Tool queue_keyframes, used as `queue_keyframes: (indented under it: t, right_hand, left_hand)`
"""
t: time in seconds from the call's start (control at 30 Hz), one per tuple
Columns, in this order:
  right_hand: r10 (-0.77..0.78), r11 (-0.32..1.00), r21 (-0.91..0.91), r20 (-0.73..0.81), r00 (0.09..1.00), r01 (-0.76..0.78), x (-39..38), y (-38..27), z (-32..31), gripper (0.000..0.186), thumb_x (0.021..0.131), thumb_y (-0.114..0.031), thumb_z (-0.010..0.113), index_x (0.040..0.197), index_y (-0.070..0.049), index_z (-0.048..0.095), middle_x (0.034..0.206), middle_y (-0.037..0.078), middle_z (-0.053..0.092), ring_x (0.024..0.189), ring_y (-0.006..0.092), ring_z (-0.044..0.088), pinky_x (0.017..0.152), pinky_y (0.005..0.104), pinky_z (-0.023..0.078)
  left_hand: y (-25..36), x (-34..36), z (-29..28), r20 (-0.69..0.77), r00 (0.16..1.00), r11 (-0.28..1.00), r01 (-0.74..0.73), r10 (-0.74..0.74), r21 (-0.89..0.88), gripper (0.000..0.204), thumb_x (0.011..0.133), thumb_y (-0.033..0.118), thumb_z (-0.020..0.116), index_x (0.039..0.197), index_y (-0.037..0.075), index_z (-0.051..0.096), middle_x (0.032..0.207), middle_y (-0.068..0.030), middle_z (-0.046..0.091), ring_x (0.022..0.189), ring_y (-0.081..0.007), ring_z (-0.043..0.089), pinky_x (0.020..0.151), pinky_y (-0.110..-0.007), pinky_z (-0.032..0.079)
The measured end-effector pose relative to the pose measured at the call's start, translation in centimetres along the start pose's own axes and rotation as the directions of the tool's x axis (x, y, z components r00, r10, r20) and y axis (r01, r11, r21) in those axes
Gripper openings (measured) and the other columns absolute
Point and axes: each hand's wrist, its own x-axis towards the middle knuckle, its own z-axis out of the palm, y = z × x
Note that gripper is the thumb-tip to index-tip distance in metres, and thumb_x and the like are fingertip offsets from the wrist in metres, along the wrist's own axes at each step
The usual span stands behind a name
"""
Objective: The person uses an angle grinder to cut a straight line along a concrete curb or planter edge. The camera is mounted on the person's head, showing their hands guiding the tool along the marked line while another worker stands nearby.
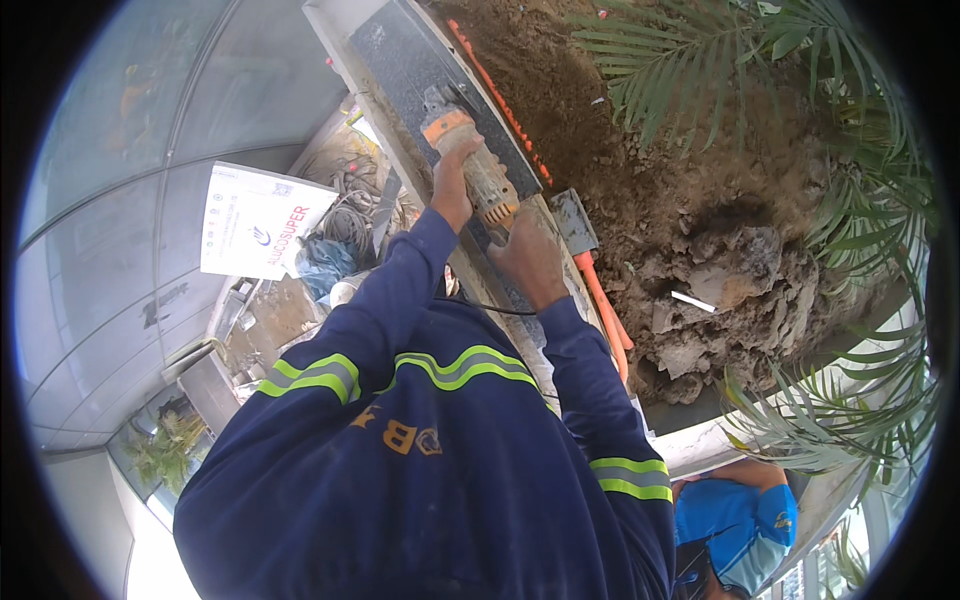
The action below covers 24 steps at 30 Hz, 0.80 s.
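Observation:
An angle grinder [488,178] with a dusty body, an orange collar and a grey metal head lies at a slant over the dark stone slab [395,55] on the ledge. My left hand [453,187] wraps around its body just behind the orange collar. At the rear end, by the orange vented cap, my right hand [532,258] is closed on the grinder, its fingertips partly hidden. The grinder's disc cannot be made out. A black cable [490,306] runs below my hands, past my front.
A shovel [574,222] with an orange handle leans right of the ledge, beside soil [640,250] and palm fronds [690,55]. On the left are a white printed board [255,222], coiled cables [350,215] and glass panels [110,190]. A person in blue [735,525] is lower right.

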Motion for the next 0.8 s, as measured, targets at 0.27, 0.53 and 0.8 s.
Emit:
queue_keyframes:
  t: [0.27,0.53,0.8]
  right_hand:
    - [0.094,0.995,0.015,0.079,0.992,-0.096,-2.3,-0.5,-1.5,0.050,0.082,-0.033,0.073,0.109,0.005,0.054,0.090,0.030,0.069,0.089,0.0458,0.070,0.078,0.0529,0.054]
    - [-0.032,0.999,0.008,0.013,0.999,0.032,3.1,-1.7,-0.6,0.043,0.079,-0.025,0.072,0.105,0.005,0.055,0.090,0.031,0.070,0.087,0.0456,0.070,0.078,0.0524,0.055]
    - [0.064,0.996,0.054,0.062,0.996,-0.067,-1.6,-0.7,-1.6,0.051,0.082,-0.030,0.072,0.114,0.005,0.055,0.093,0.026,0.071,0.093,0.0431,0.070,0.081,0.0508,0.055]
  left_hand:
    - [-1.7,-1.2,-0.5,0.010,0.999,0.999,0.037,-0.037,-0.010,0.044,0.087,0.030,0.069,0.119,0.005,0.053,0.098,-0.0160,0.062,0.089,-0.0331,0.067,0.074,-0.051,0.058]
    - [2.1,2.6,0.0,0.003,0.999,0.999,-0.034,0.034,-0.002,0.044,0.088,0.031,0.067,0.119,0.003,0.054,0.098,-0.0167,0.062,0.088,-0.0320,0.067,0.074,-0.050,0.059]
    - [-0.9,-1.0,0.0,0.014,1.000,1.000,0.020,-0.020,-0.002,0.046,0.088,0.032,0.068,0.121,0.004,0.053,0.096,-0.0167,0.062,0.088,-0.0325,0.068,0.074,-0.050,0.059]
